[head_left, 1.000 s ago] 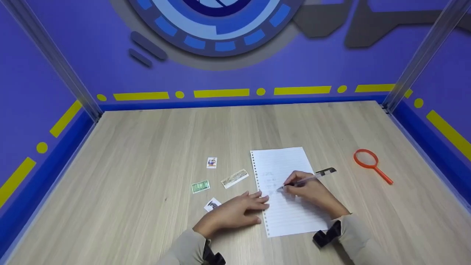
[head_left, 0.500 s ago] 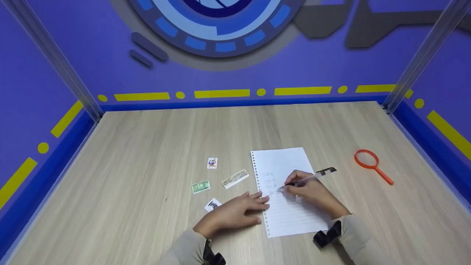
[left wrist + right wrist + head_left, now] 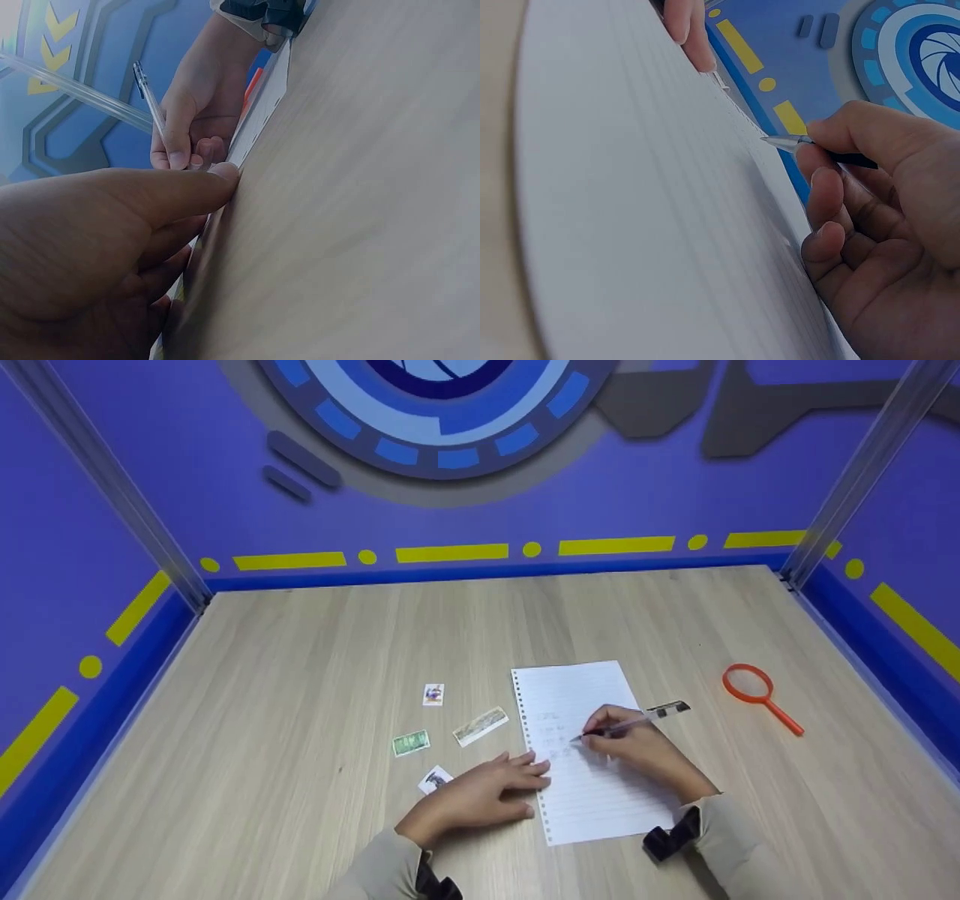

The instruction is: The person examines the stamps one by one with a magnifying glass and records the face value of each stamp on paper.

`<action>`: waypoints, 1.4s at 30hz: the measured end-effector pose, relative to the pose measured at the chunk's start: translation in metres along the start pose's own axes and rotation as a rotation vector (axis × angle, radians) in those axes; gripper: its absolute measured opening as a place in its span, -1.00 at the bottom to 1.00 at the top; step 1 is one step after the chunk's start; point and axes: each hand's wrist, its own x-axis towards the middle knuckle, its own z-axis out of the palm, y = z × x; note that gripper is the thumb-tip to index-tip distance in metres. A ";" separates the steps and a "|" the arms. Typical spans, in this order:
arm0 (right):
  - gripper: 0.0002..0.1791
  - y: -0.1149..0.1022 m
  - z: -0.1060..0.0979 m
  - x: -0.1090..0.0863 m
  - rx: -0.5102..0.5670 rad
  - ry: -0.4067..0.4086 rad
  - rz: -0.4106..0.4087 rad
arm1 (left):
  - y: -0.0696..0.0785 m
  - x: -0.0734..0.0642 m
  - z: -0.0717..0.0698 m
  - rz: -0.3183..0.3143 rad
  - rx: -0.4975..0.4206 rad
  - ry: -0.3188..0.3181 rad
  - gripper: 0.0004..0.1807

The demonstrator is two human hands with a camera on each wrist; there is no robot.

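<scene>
A lined sheet of paper [image 3: 592,802] with punched holes along its left edge lies on the table, bearing a few faint lines of handwriting [image 3: 555,735]. My right hand [image 3: 630,739] pinches a clear pen [image 3: 660,710] with a dark cap end, its tip at the writing. In the right wrist view the pen's silver tip [image 3: 784,142] points at the sheet. My left hand [image 3: 480,795] lies with spread fingers, fingertips on the sheet's left edge. Beside that hand is a dark-printed stamp [image 3: 434,779], partly covered by it.
Left of the sheet lie a green stamp [image 3: 411,743], a long pale stamp [image 3: 481,726] and a small colourful stamp [image 3: 433,694]. An orange magnifying glass [image 3: 765,697] lies at the right. Blue-purple walls [image 3: 480,521] border the wooden table [image 3: 300,675].
The pen tip has shifted slightly right along the written line, and a little more faint writing shows. My left hand stays in place on the sheet's edge.
</scene>
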 end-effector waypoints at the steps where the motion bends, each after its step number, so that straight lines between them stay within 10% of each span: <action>1: -0.84 0.000 -0.001 0.000 -0.002 0.001 -0.007 | 0.000 0.000 0.000 0.001 0.002 0.000 -0.49; 42: -0.77 0.019 -0.077 -0.006 -0.103 0.037 0.054 | 0.002 0.000 0.000 -0.010 -0.013 0.005 -0.50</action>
